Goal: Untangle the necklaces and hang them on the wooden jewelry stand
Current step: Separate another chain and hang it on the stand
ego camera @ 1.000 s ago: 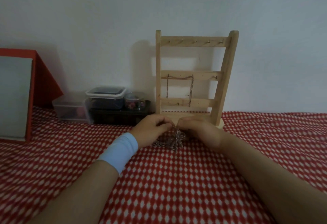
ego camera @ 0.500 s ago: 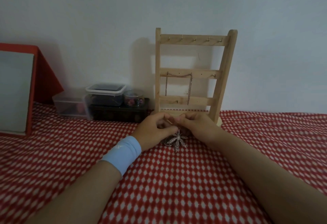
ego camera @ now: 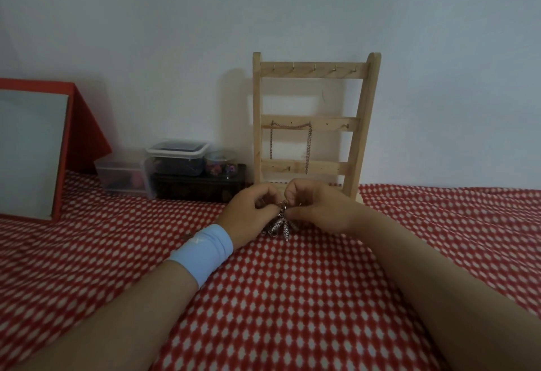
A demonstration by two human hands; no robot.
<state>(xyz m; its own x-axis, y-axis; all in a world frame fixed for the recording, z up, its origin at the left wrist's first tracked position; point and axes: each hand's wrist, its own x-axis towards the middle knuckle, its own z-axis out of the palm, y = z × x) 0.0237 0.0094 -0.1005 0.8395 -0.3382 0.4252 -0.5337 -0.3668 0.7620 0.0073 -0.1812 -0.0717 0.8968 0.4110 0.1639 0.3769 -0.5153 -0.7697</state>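
Leaf-pendant necklace (ego camera: 280, 226) hangs low over the red checked cloth (ego camera: 292, 297), just near of the wooden jewelry stand (ego camera: 257, 113), its top pinched between the curled fingers of my left hand (ego camera: 248, 215) and right hand (ego camera: 319, 209); risk: tugging apart would probably tighten the knot or snap a link.

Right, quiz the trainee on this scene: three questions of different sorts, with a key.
1. True or false: the chain hangs from the top bar of the wooden jewelry stand.
2. Which wrist wears the light blue wristband? A left, B right, C neither.
3. What do the left hand and right hand pinch between them?
Key: 1 false, it hangs from the middle bar. 2 A. 3 the leaf-pendant necklace.
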